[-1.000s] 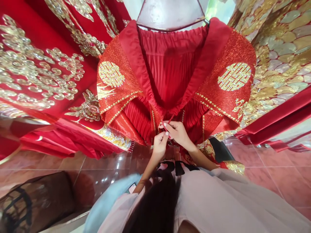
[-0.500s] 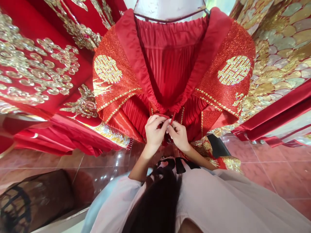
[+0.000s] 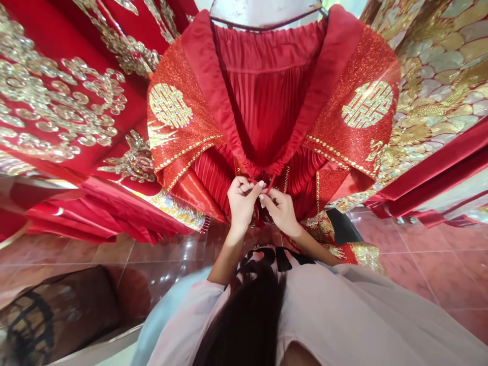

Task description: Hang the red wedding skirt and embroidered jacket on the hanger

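A red pleated skirt or garment with a gathered waistband (image 3: 263, 53) hangs in front of me, its sides spread with glittering orange-red panels (image 3: 206, 109) that carry gold emblems and beaded edging. From the lowest point of the waistband comes a thin red drawstring (image 3: 271, 182). My left hand (image 3: 243, 201) pinches the cord between thumb and fingers. Close against it, my right hand (image 3: 281, 209) is also closed on the cord, fingertips nearly touching those of the left. The exact crossing of the cord between the fingers is partly hidden.
Red cloth with crystal beadwork (image 3: 61, 117) hangs at the left, and a gold sequined garment (image 3: 434, 86) at the right. A brown bag (image 3: 76, 305) lies at the lower left on the tiled floor (image 3: 419, 264). Behind the garment is a hanger bar (image 3: 263, 28).
Both hands stay at the waistband's drawstring. My left index finger has curled back from the cord, and more of the cord shows above the right hand.
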Demonstrator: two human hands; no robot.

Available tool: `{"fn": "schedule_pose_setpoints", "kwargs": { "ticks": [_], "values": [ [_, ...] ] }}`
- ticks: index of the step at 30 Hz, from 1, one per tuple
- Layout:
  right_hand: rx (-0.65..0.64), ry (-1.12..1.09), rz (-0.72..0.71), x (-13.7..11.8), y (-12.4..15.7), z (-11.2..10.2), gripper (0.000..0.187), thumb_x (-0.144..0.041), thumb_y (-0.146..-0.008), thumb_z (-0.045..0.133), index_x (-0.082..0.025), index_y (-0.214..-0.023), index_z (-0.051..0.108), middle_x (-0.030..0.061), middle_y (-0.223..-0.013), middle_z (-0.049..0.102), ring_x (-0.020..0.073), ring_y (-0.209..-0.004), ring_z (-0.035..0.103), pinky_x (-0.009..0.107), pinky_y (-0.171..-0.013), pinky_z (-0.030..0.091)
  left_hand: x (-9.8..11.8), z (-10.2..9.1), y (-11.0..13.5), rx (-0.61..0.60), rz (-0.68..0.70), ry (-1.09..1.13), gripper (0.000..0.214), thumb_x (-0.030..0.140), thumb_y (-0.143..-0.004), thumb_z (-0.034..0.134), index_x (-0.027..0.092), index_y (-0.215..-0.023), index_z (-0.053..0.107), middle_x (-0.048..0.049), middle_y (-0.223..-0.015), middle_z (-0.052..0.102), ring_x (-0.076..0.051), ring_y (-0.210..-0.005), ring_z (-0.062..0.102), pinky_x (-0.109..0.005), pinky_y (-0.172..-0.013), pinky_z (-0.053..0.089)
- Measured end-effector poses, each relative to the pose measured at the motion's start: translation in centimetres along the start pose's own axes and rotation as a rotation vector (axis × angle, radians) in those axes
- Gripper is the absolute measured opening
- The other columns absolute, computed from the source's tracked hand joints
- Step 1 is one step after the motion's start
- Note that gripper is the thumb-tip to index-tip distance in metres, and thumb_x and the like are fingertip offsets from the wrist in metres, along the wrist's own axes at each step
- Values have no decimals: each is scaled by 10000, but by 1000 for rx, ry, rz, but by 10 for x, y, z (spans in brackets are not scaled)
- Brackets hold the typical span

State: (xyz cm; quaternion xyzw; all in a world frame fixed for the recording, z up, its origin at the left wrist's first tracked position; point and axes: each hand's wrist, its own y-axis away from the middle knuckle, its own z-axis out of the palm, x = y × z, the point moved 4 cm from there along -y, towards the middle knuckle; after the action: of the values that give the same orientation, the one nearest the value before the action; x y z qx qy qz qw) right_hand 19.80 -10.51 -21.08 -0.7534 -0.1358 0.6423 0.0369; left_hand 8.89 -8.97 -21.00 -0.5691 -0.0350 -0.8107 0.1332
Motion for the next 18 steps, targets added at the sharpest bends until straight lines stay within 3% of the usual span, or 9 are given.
{"fn": "schedule_pose_setpoints", "kwargs": {
  "ticks": [6,11,14,18],
  "values": [
    [-17,-57,26,-2,1,0,258,-350,-837,527,-132,-781,653,-7,-600,543,74,-550,469,175,-556,366,-16,-16,-1,-120,-261,195,519,367,-561,825,184,-697,359,35,-694,524,-70,-635,575,-153,-568,477],
    [-37,-94,46,-1,-1,1,274,-374,-834,534,-133,-787,655,-3,-615,549,77,-570,479,174,-567,377,-23,-21,4,-75,-257,201,457,273,-614,728,193,-697,285,59,-643,462,-44,-543,482,-145,-533,420],
    [-52,-44,40,-3,-1,4,284,-372,-847,515,-128,-808,656,-2,-615,547,76,-566,478,173,-562,368,-14,-22,3,53,-64,123,354,176,-608,646,198,-727,313,85,-597,382,-36,-506,412,-132,-508,367],
    [-38,80,-5,-7,1,9,294,-355,-852,494,-111,-806,652,-4,-584,528,64,-529,456,169,-546,352,9,-26,-8,186,285,-229,243,99,-593,567,182,-722,379,74,-618,404,-44,-544,418,-143,-557,371]
  ]
}}
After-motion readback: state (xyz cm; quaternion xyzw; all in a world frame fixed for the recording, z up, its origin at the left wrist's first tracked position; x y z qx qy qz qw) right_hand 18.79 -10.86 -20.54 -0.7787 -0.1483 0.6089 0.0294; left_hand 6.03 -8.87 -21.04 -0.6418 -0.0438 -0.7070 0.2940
